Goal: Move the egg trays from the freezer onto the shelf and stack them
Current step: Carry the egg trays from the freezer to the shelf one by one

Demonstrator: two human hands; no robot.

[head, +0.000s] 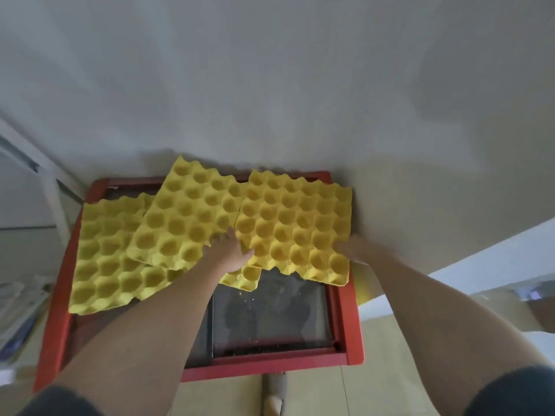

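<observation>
Your left hand [232, 253] and right hand [353, 249] each close their grip on a near corner of the right egg tray [295, 223], steadying it level on the red-framed freezer [350, 325]; two more trays [126, 244] overlap at left.

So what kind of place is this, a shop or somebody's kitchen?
Hard to say for certain, but it looks like a small shop or storeroom: a red-framed chest freezer with a glass lid against a plain wall, and yellow egg trays spread across its top.
</observation>
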